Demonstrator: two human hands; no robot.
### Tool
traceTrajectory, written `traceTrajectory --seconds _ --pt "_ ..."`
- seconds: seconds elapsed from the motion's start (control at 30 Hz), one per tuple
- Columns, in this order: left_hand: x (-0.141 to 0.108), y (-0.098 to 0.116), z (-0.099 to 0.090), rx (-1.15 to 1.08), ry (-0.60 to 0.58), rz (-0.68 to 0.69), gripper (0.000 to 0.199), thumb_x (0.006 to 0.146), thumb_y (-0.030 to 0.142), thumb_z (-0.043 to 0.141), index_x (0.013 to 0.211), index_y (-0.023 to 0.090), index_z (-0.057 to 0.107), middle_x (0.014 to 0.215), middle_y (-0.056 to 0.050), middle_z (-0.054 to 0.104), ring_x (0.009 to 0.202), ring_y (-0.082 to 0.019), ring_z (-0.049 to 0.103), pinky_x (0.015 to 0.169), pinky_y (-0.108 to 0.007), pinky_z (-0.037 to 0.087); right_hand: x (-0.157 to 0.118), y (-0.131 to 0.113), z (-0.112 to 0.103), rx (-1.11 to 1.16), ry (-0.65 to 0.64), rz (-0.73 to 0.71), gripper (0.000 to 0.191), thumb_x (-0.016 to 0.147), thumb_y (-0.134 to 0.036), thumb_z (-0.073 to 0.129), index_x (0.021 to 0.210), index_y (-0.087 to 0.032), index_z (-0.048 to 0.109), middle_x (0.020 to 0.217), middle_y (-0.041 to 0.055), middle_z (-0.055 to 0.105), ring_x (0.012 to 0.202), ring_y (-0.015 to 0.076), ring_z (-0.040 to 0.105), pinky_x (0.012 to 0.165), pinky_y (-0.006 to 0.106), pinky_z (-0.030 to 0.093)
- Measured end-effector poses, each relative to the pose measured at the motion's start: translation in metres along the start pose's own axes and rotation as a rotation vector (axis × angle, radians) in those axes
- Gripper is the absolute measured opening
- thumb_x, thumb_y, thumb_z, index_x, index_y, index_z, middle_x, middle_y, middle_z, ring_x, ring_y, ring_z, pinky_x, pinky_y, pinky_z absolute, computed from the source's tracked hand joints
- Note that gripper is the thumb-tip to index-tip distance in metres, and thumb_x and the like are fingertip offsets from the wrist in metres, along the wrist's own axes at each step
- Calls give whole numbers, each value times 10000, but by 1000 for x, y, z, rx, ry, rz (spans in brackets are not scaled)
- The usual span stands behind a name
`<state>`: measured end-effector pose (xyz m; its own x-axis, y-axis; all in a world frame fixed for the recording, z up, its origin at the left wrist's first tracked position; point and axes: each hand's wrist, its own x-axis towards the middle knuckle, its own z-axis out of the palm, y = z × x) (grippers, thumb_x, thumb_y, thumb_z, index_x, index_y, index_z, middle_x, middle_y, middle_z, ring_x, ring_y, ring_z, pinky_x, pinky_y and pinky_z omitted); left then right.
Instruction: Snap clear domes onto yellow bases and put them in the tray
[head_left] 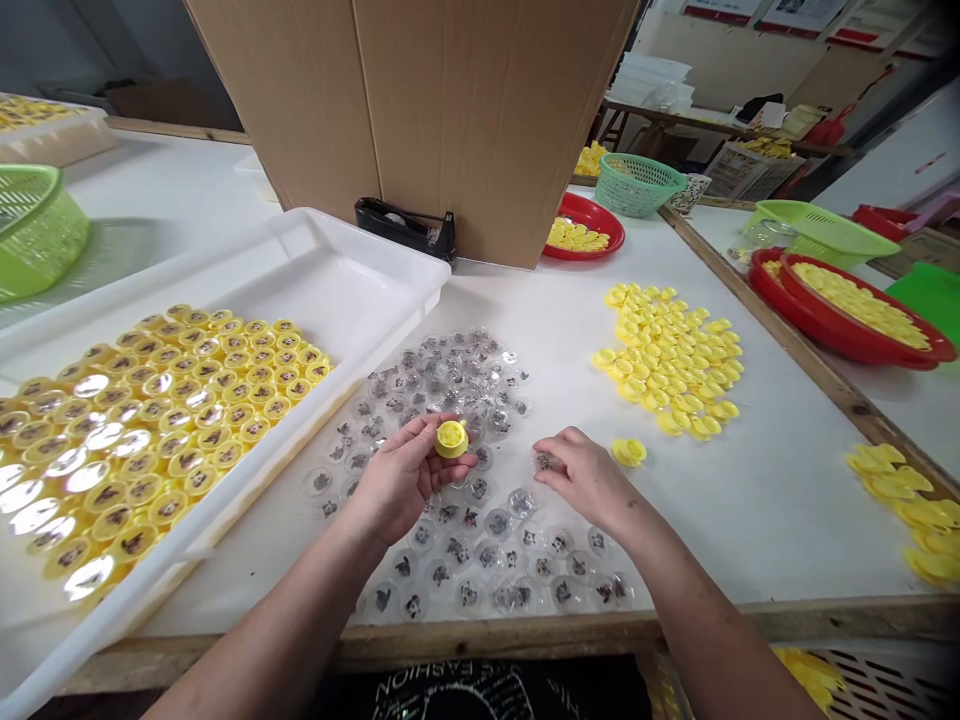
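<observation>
A small yellow cup-shaped piece [451,438] is held between the thumb and fingers of the left hand [405,468], while a clear printed disc [547,462] is pinched at the fingertips of the right hand [589,472] over a white table [540,330]. The yellow piece could be dropped among the clear discs [457,548] spread below, should the light grip at its edge be loosened. The thin disc could be bent, smudged or let slip, since only a small part of it is gripped; which way up it is held cannot be told. Discs that are overlapped could be scattered or picked up in pairs if brushed by either hand. The yellow piece is set at the left thumb's tip, above the curled fingers, and is separated by a gap from the pinched disc on the right. Loose yellow parts [671,360] are heaped beyond the right hand; printed yellow pieces [187,420] are gathered in a white tray [360,265] at left.
</observation>
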<state>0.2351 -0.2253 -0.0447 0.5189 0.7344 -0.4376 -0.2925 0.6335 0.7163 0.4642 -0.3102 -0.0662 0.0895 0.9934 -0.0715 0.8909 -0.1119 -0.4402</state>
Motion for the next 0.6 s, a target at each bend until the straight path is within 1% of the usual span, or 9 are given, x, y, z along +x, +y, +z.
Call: traceTrajectory --seconds 0.07,0.13,0.23,0.3,0.37,0.43,0.47,0.53,0.6 --pt "0 0 -1 1 -9 7 197 889 215 477 1063 137 527 928 -115 643 756 -185 672 664 -259 538 -1 0 0 -7 10 0 180 789 -160 576 954 -200 636 889 23 550 685 137 586 677 294 471" --pt "0 0 -1 -2 -30 13 197 878 216 504 1062 149 526 950 -109 641 758 -180 671 650 -250 536 -3 0 -2 -18 17 -1 206 812 -161 543 1001 -196 615 919 36 553 700 144 591 667 295 469" --pt "0 -1 -1 -2 -49 2 240 864 218 530 1094 152 530 996 -117 638 696 -152 660 585 -221 519 -6 -2 -2 -70 50 -36 272 826 -174 525 1090 -212 575 997 53 535 699 146 588 653 299 472" --pt "-1 -1 -2 1 -51 -5 260 856 214 541 1107 145 539 1015 -125 638 649 -132 647 545 -204 503 -8 -4 0 -133 92 -66 239 821 -197 545 1056 -219 584 992 56 531 712 155 582 654 299 473" --pt "0 -2 -2 1 -59 -3 260 849 209 551 1100 139 553 1014 -126 639 633 -124 641 532 -197 498 -10 -6 3 -183 126 -71 148 813 -207 564 955 -210 606 911 50 540 720 171 576 649 299 469" --pt "0 -2 -3 -5 -79 -1 254 845 207 558 1089 140 561 993 -120 644 647 -132 647 546 -201 508 -10 -7 7 -202 141 -63 89 815 -190 552 881 -201 610 837 47 543 722 185 572 645 300 464" --pt "0 -2 -3 -9 -86 -1 246 844 208 559 1081 141 561 979 -118 648 661 -140 653 559 -205 515 -10 -7 8 -203 148 -59 90 817 -177 538 869 -198 609 820 48 546 725 190 573 648 303 464" --pt "1 -2 -3 -21 -88 -3 218 852 214 549 1059 147 551 952 -120 656 694 -156 666 592 -216 529 -11 -8 9 -196 167 -54 130 814 -154 520 908 -190 601 837 60 564 756 203 582 666 316 470" --pt "0 -3 -2 -32 -88 -9 175 861 216 538 1025 154 529 932 -124 665 719 -166 674 620 -223 538 -13 -9 6 -176 193 -54 202 801 -133 517 988 -181 576 897 74 587 811 210 595 690 319 482"
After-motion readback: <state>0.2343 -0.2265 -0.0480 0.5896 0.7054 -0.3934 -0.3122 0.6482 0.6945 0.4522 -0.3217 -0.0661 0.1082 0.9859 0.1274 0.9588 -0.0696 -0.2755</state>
